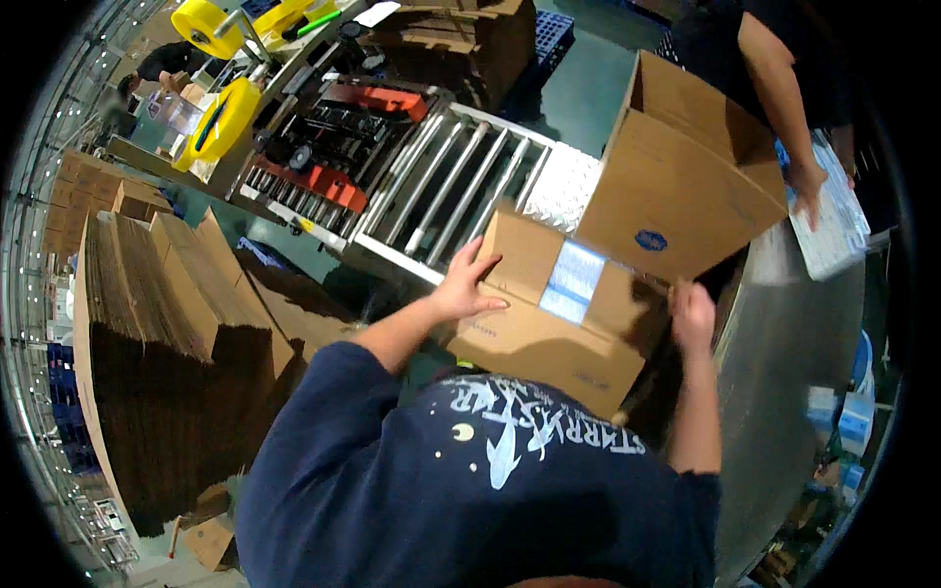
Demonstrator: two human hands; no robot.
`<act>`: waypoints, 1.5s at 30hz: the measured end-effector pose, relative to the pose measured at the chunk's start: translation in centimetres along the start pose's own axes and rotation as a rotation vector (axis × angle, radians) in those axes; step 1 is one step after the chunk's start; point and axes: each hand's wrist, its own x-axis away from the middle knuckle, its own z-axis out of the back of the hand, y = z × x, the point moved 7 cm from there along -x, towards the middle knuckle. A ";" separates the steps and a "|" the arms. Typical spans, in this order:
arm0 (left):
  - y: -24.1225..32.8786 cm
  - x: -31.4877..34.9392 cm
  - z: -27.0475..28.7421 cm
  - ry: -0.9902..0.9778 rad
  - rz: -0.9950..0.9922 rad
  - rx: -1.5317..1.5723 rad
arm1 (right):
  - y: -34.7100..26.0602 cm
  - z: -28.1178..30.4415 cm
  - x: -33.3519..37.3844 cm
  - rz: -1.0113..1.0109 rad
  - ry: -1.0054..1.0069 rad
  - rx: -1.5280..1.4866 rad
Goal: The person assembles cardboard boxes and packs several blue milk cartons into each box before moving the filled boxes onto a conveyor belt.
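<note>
Toward three o'clock from centre, a brown carton (549,318) is touched at its nine by the left hand (469,286), grip spread wide; the grip of the blurred right hand (694,316) cannot be told.

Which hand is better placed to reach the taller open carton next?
Probably the right hand: it is nearer the taller open carton, while the left hand rests at the left end of the smaller box.
</note>
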 end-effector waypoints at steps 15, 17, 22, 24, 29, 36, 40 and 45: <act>-14.5 -20.3 9.9 0.106 0.236 0.253 | -4.5 -20.4 2.4 -0.633 0.261 -0.858; -14.0 -20.0 14.8 0.113 0.071 -0.353 | -7.5 -24.1 -1.4 -0.666 0.211 -0.983; -20.1 -17.8 19.6 0.100 -0.070 -0.535 | -14.6 -34.5 -10.5 -0.590 0.048 -0.987; -23.8 -17.7 23.1 0.140 0.000 -0.508 | -17.8 -38.4 -14.2 -0.521 0.000 -0.906; -31.8 -17.5 29.6 0.209 0.033 -0.485 | -26.9 -42.9 -19.3 -0.407 -0.083 -0.887; -29.9 -16.3 28.6 0.184 0.247 -0.491 | -32.4 -48.6 -23.7 -0.268 -0.082 -1.041; -24.8 -13.8 25.5 0.113 0.210 -0.494 | -34.1 -51.6 -24.8 -0.365 -0.430 -0.827; -29.9 -13.5 28.9 0.255 0.293 -0.509 | -33.3 -48.9 -14.7 -0.440 -0.948 -0.578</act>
